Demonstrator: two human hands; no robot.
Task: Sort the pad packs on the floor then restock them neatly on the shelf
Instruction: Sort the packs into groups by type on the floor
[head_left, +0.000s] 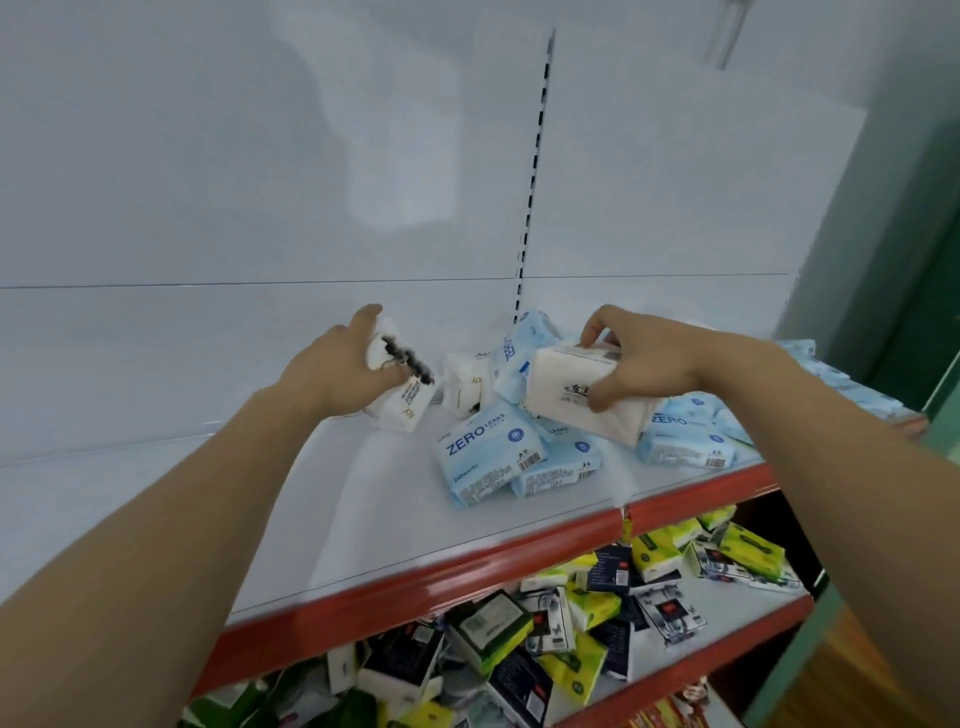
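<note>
Blue pad packs: glossy, crinkled plastic film. Shelf: smooth, glossy white surface; red front strip shiny.

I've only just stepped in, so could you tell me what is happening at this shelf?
A person is restocking pad packs. The left hand grips a white pack and the right hand holds a bigger white pack, both above the top shelf. Blue packs lie in a loose heap there, not yet lined up.
</note>
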